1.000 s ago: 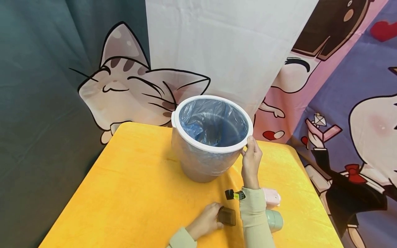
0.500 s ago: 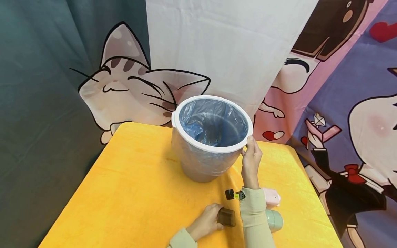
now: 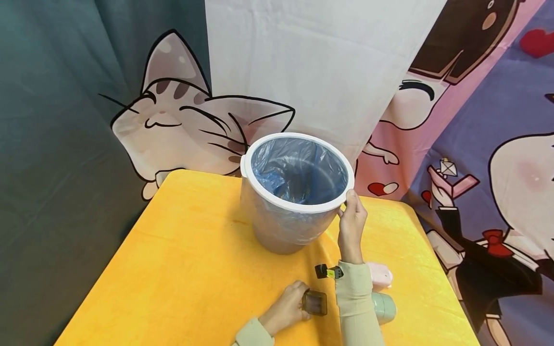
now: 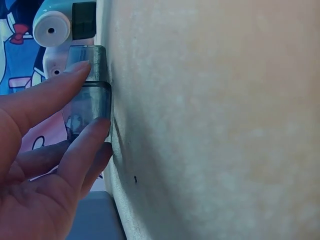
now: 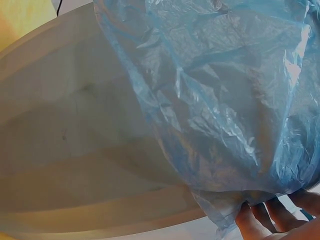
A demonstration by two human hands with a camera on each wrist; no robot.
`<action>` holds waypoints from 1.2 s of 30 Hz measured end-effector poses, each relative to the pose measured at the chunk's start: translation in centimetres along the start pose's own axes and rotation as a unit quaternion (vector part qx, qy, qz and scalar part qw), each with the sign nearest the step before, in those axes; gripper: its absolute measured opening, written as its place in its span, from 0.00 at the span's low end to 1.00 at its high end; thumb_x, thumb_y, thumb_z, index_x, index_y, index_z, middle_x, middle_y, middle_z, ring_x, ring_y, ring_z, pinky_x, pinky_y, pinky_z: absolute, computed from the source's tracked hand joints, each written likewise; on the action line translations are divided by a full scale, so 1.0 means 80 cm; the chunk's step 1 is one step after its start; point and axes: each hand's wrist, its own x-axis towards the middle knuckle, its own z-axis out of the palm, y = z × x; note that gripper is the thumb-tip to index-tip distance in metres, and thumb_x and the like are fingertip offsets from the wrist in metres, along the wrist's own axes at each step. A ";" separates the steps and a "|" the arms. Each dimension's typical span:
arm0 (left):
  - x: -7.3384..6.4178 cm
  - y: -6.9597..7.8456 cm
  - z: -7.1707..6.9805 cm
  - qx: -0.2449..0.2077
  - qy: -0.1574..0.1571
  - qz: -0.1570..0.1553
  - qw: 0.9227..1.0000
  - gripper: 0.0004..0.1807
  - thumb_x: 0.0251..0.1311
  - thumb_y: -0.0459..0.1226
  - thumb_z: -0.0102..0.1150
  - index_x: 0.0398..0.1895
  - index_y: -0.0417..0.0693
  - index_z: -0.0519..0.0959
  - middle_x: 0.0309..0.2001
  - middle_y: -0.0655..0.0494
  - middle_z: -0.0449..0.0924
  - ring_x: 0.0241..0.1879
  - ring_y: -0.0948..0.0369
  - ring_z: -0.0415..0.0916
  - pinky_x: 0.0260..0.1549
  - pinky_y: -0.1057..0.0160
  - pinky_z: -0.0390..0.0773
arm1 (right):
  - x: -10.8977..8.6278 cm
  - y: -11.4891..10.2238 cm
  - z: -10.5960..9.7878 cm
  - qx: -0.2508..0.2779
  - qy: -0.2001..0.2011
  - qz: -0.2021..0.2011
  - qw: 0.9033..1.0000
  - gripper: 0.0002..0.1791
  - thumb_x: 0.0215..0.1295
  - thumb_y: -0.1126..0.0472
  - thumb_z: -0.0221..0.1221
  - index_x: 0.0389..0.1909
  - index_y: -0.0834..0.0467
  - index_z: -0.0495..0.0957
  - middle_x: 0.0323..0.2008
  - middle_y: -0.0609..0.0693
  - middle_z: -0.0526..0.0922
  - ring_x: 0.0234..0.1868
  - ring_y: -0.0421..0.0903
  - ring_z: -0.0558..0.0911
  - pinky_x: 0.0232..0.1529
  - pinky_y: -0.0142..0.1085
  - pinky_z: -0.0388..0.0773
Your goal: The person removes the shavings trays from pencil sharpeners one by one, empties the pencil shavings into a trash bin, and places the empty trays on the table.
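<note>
My left hand (image 3: pixel 283 308) holds a small see-through dark box (image 3: pixel 315 303) low over the yellow tabletop. In the left wrist view the thumb and fingertips lie on opposite parts of this clear rectangular box (image 4: pixel 92 102). A trash can (image 3: pixel 277 233) with a white rim stands at the middle of the table, lined with a thin blue plastic bag (image 3: pixel 298 154). My right hand (image 3: pixel 352 226) grips its rim at the right side, thumb on top. The right wrist view shows the fingers (image 5: pixel 250 222) under the bag's folded-over edge (image 5: pixel 210 110).
Right of my right forearm lie a pink object (image 3: pixel 380 275) and a pale green rounded one (image 3: pixel 384 308), both partly hidden by the sleeve. A black device (image 3: pixel 328 272) sits on the right wrist. Cartoon-printed curtains (image 3: pixel 311 62) hang behind the yellow table (image 3: pixel 186 269).
The dark box has turned slightly in my left hand and shifted a little to the left. My right hand and the trash can hold their place.
</note>
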 end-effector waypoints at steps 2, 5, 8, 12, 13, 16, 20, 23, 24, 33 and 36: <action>0.000 -0.001 0.001 -0.010 0.001 0.002 1.000 0.26 0.33 0.30 0.73 0.41 0.39 0.75 0.36 0.56 0.72 0.31 0.69 0.67 0.30 0.76 0.72 | 0.000 0.000 0.000 -0.001 0.000 0.000 1.000 0.26 0.67 0.45 0.49 0.51 0.61 0.76 0.48 0.59 0.76 0.51 0.49 0.73 0.55 0.50 0.71; -0.001 -0.002 0.001 -0.009 0.003 0.004 1.000 0.26 0.33 0.30 0.73 0.41 0.39 0.75 0.36 0.57 0.71 0.31 0.69 0.67 0.31 0.76 0.72 | -0.001 0.000 0.000 -0.003 -0.002 -0.001 1.000 0.26 0.67 0.44 0.49 0.52 0.61 0.76 0.48 0.58 0.76 0.51 0.49 0.73 0.56 0.51 0.70; -0.002 -0.003 0.000 0.002 0.005 0.005 1.000 0.26 0.33 0.30 0.73 0.41 0.39 0.75 0.38 0.57 0.70 0.33 0.69 0.67 0.32 0.76 0.73 | -0.001 0.000 0.000 -0.003 -0.004 0.001 1.000 0.26 0.66 0.44 0.49 0.52 0.60 0.76 0.49 0.58 0.76 0.51 0.50 0.73 0.56 0.52 0.69; -0.003 -0.003 0.000 0.013 0.004 0.005 1.000 0.27 0.33 0.31 0.73 0.42 0.40 0.74 0.38 0.57 0.70 0.33 0.68 0.67 0.31 0.77 0.72 | -0.003 -0.001 0.001 -0.004 -0.002 0.003 1.000 0.26 0.66 0.44 0.49 0.52 0.60 0.77 0.49 0.58 0.76 0.51 0.50 0.73 0.56 0.52 0.69; -0.003 -0.003 0.000 0.011 0.002 0.004 1.000 0.27 0.33 0.31 0.74 0.42 0.39 0.74 0.38 0.57 0.70 0.33 0.68 0.67 0.31 0.77 0.72 | -0.003 -0.001 0.001 -0.004 -0.001 0.004 1.000 0.26 0.67 0.44 0.49 0.52 0.60 0.76 0.49 0.58 0.76 0.51 0.50 0.73 0.56 0.52 0.69; -0.003 -0.003 -0.001 0.012 -0.001 0.003 1.000 0.27 0.33 0.31 0.74 0.42 0.40 0.74 0.38 0.57 0.70 0.32 0.68 0.67 0.30 0.77 0.72 | -0.003 -0.002 0.000 -0.004 -0.003 0.008 1.000 0.26 0.67 0.44 0.49 0.53 0.60 0.76 0.50 0.58 0.75 0.52 0.50 0.73 0.57 0.51 0.69; -0.001 -0.003 0.000 -0.020 -0.015 -0.018 1.000 0.28 0.35 0.31 0.74 0.43 0.38 0.73 0.39 0.55 0.70 0.32 0.68 0.68 0.29 0.76 0.73 | -0.002 -0.003 -0.003 0.004 -0.008 0.019 1.000 0.25 0.66 0.44 0.50 0.54 0.58 0.76 0.51 0.56 0.75 0.53 0.49 0.72 0.57 0.49 0.70; 0.000 -0.002 0.000 -0.051 -0.028 -0.039 0.998 0.29 0.36 0.31 0.74 0.45 0.37 0.73 0.40 0.54 0.70 0.32 0.67 0.68 0.28 0.75 0.74 | -0.001 -0.004 -0.006 0.011 -0.010 0.022 1.000 0.25 0.66 0.44 0.50 0.54 0.58 0.76 0.52 0.55 0.75 0.53 0.49 0.72 0.56 0.47 0.71; 0.000 -0.001 0.001 -0.055 -0.031 -0.043 0.997 0.29 0.36 0.32 0.74 0.45 0.36 0.73 0.41 0.54 0.70 0.32 0.66 0.69 0.29 0.75 0.74 | -0.001 -0.005 -0.006 0.013 -0.010 0.021 1.000 0.25 0.66 0.44 0.50 0.54 0.58 0.76 0.52 0.55 0.75 0.53 0.50 0.72 0.56 0.46 0.71; 0.000 0.001 -0.003 -0.060 -0.042 -0.084 0.994 0.39 0.34 0.41 0.77 0.53 0.35 0.71 0.49 0.51 0.70 0.42 0.59 0.71 0.37 0.71 0.77 | -0.002 -0.007 -0.010 0.010 -0.056 0.018 0.998 0.26 0.68 0.44 0.46 0.60 0.55 0.71 0.57 0.54 0.72 0.58 0.49 0.69 0.59 0.48 0.68; 0.000 0.000 -0.004 -0.058 -0.030 -0.087 0.994 0.41 0.33 0.47 0.76 0.52 0.36 0.71 0.48 0.51 0.71 0.44 0.58 0.71 0.41 0.66 0.76 | -0.004 -0.005 -0.013 -0.008 -0.078 0.010 0.997 0.26 0.68 0.42 0.43 0.61 0.50 0.69 0.60 0.50 0.70 0.60 0.48 0.68 0.60 0.50 0.66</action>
